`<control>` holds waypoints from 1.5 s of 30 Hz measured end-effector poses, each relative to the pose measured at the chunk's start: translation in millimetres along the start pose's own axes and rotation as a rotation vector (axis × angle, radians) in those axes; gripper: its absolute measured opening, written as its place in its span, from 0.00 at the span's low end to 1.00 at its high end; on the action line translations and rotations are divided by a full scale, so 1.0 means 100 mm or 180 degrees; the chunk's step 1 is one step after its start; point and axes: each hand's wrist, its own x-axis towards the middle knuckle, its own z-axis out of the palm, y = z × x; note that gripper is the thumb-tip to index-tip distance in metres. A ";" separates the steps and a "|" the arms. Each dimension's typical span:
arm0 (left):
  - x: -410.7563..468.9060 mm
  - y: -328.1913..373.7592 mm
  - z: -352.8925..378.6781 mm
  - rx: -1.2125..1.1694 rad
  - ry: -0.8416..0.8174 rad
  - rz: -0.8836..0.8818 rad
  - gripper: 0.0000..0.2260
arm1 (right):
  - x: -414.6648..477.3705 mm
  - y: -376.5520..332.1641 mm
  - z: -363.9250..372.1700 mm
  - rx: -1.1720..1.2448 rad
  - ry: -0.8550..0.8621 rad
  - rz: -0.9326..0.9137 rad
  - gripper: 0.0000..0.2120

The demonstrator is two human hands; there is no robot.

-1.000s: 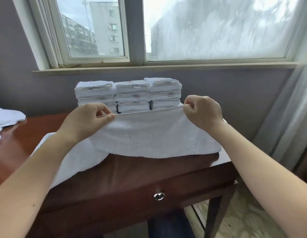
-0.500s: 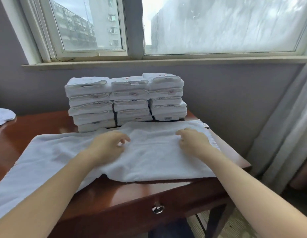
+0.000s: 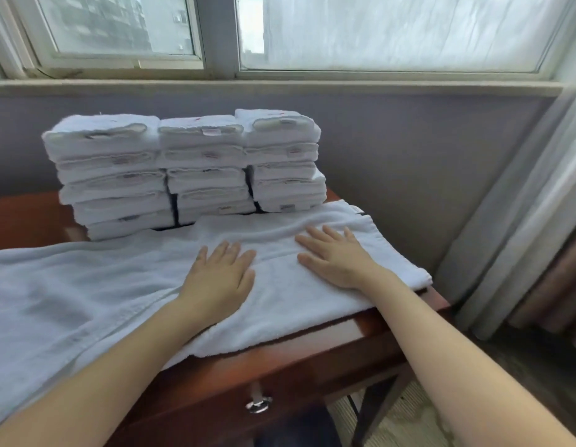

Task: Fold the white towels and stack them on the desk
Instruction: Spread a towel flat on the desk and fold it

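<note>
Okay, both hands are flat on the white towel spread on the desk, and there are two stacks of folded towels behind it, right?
Not two: the head view shows three stacks of folded towels side by side behind the white towel. The rest holds: the left hand and right hand lie flat on it, on the desk.

white towel [image 3: 86, 285], reddish-brown desk [image 3: 312, 359], grey wall [image 3: 409, 156]
</note>
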 end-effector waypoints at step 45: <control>-2.35 -2.61 -0.34 -0.0601 -0.0177 -0.2357 0.22 | 0.71 -3.78 0.64 -0.0078 -0.0851 -0.2065 0.26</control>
